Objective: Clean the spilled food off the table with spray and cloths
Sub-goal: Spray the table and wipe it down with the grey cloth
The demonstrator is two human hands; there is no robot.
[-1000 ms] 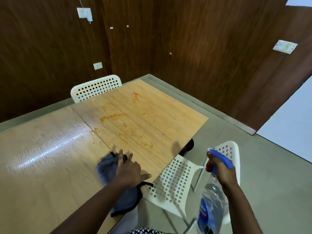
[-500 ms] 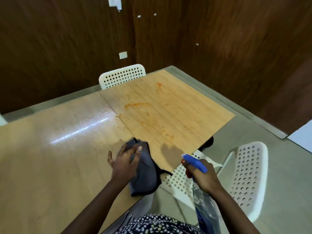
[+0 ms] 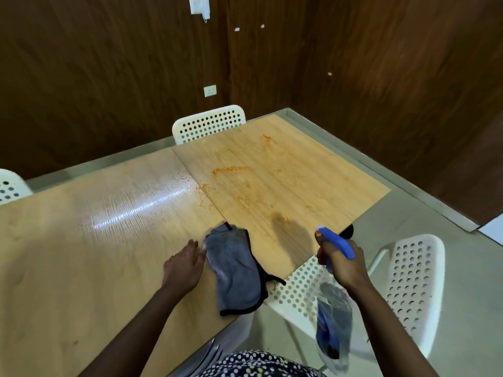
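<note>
Since the earlier frames my left hand has slid off the grey microfibre cloth with black trim and now lies flat on the light wooden worktop just left of it, fingers straight and relaxed, fingertips right at the cloth's edge. The cloth has stayed at the near edge, across the seam between the two boards.

From the head camera I see my right hand gripping the neck of the clear plastic spray bottle with a blue trigger head, forefinger curled at the trigger, nozzle aimed over the worktop. The bottle's body hangs blurred below my wrist, off the worktop's edge, above a white perforated plastic chair.

Orange food smears streak the right-hand board, with crumbs by the seam and a small red spot farther back. Another white perforated chair stands at the far side against the dark wood-panelled wall.
</note>
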